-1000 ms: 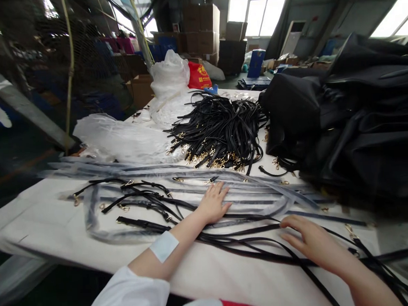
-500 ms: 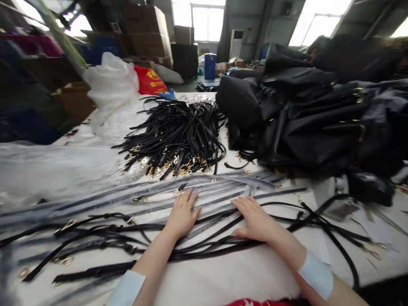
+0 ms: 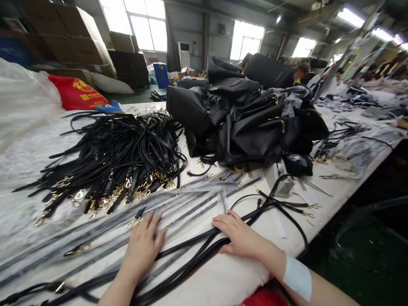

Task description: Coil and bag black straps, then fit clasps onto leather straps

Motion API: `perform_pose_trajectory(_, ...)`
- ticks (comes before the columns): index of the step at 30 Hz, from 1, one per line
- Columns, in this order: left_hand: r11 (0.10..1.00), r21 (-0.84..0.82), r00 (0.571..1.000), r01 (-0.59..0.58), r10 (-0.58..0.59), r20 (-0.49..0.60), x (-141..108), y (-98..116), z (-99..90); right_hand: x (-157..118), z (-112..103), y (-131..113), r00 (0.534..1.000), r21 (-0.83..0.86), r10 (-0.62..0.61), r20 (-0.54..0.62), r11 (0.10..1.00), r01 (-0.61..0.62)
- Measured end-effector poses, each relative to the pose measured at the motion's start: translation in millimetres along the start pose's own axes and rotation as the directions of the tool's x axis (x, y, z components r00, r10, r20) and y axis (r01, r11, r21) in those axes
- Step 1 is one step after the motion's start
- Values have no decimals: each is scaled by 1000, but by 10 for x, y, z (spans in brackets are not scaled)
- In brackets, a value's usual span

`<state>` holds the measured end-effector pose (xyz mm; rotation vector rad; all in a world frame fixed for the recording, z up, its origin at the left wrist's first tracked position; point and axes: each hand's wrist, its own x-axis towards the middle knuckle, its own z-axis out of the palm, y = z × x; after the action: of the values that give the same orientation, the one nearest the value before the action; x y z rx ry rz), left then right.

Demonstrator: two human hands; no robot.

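My left hand (image 3: 143, 242) lies flat with fingers spread on a layer of clear plastic sleeves (image 3: 192, 207) that hold dark straps. Beneath my right hand (image 3: 238, 234), at the edge of the same plastic, run long black straps (image 3: 194, 271), which its fingers rest over. Both hands are open and grip nothing I can see. Past the left fingertips a short strap end with a gold clasp (image 3: 135, 218) pokes out. The loose straps' right ends carry gold snap hooks (image 3: 308, 215) and curl near the table edge.
A heap of black straps with gold hooks (image 3: 123, 151) lies beyond my hands. Black bags (image 3: 256, 120) are piled to its right. White plastic wrap (image 3: 18, 101) and a red bag (image 3: 76, 92) sit at the left. Scissors (image 3: 337, 177) rest near the table's right edge.
The view has swung to the right, showing more of the table and room there. Both hands stay spread on the plastic and straps, with little change of pose.
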<state>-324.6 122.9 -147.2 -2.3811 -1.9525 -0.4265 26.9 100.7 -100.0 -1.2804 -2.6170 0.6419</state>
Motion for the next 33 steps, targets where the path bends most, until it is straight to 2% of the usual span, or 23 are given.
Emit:
perform_pose_trajectory(6, 999, 9, 999, -34, 35, -30, -5, -44, 64, -94, 24, 63, 994, -51, 12, -108, 999, -17)
perform_pose_trajectory(13, 1000, -12, 1000, 24, -23, 11, 4, 60, -34, -152, 125, 152, 975, -124, -32, -220, 992, 5)
perform_pose_trajectory(18, 996, -56, 992, 75, -69, 104, -17, 199, -229, -255, 195, 304, 955, -173, -51, -293, 985, 0)
perform_pose_trajectory(21, 994, -107, 989, -8, 24, 143, -129, 334, -423, -303, 193, 399, 947, -197, -52, -316, 980, -12)
perform_pose_trajectory(24, 978, -177, 968, -108, 144, 206, -256, 448, -588, -309, 184, 477, 941, -221, -38, -335, 975, -39)
perform_pose_trajectory(26, 977, -181, 956, -110, 153, 249, -307, 467, -638, -291, 188, 522, 933, -237, -10, -360, 968, -81)
perform_pose_trajectory(29, 982, -177, 956, -63, 110, 271, -307, 413, -620, -246, 206, 588, 913, -256, 40, -407, 954, -156)
perform_pose_trajectory(33, 987, -161, 973, 3, 34, 228, -201, 317, -526, -154, 219, 681, 911, -278, 64, -407, 942, -190)
